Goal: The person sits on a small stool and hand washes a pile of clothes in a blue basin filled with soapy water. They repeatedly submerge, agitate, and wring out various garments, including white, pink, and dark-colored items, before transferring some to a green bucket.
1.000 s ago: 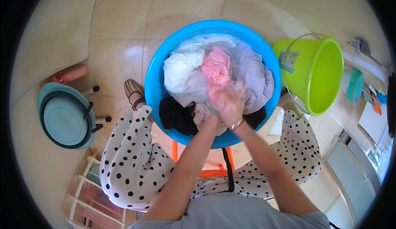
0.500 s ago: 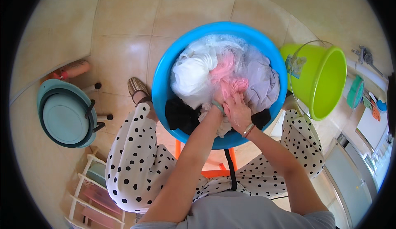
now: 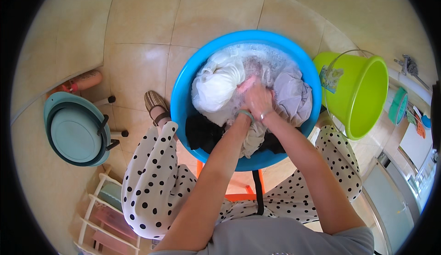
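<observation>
A blue basin (image 3: 177,92) holds soapy water and wet laundry. At its middle a pink garment (image 3: 247,84) lies partly under the suds. My right hand (image 3: 260,100) is pressed down onto it, fingers curled into the wet cloth. My left hand (image 3: 246,109) is tucked close against the right one, low in the water, its fingers hidden. A white garment (image 3: 220,83) bulges up to the left. To the right sits a grey-lilac garment (image 3: 294,92). Black cloth (image 3: 202,132) and a beige garment (image 3: 252,140) lie along the near side.
A lime green bucket (image 3: 337,87) with a wire handle tilts beside the basin on the right. To the left are a grey-green folding basin (image 3: 76,131) and a pink bottle (image 3: 87,79). A white rack (image 3: 92,209) stands at lower left. An orange stool (image 3: 241,196) shows below the basin.
Both hands have pushed the pink garment farther away and down into the water; less of it shows. The view has shifted slightly, so the basin appears a little lower.
</observation>
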Motion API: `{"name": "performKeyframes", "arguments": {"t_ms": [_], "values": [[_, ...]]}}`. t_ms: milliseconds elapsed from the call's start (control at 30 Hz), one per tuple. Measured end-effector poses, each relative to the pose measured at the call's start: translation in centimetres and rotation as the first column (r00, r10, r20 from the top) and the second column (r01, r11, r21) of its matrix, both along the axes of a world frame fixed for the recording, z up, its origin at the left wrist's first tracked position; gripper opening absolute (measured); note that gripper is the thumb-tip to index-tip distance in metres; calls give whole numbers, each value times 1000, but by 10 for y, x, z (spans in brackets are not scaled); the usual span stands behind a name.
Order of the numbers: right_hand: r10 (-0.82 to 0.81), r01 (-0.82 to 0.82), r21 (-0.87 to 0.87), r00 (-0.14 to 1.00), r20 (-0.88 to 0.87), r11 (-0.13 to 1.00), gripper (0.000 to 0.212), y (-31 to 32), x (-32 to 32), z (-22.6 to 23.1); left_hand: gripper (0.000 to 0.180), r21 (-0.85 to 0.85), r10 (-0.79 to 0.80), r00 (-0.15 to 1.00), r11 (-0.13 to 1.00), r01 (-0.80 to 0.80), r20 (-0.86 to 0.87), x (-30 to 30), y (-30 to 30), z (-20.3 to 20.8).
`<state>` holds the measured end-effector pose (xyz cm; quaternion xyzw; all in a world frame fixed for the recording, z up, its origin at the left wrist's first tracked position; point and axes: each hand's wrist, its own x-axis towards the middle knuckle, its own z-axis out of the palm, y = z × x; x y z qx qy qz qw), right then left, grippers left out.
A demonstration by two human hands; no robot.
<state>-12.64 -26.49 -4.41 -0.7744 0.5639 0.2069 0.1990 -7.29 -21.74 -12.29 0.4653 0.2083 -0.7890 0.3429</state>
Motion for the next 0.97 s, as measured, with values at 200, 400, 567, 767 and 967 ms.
{"name": "performKeyframes", "arguments": {"t_ms": [200,400,567,767,967], "values": [[-87,160,-142,904,419,977,20,55,-10,52,42,-199,-120,990,974,103,-73,1,27,-27],[-76,65,162,995,58,985,12,-36,-4,-29,42,210,179,975,956,-203,128,-13,2,-8],[-91,79,220,995,42,972,10,-31,3,-10,42,102,72,997,992,-76,41,0,-3,-12],[-45,167,-226,885,462,960,21,57,-15,50,43,-394,-243,963,901,181,-113,15,30,-53],[-238,203,284,967,92,937,20,-20,-6,-25,49,-26,46,997,999,-48,-62,-4,34,-58]]}}
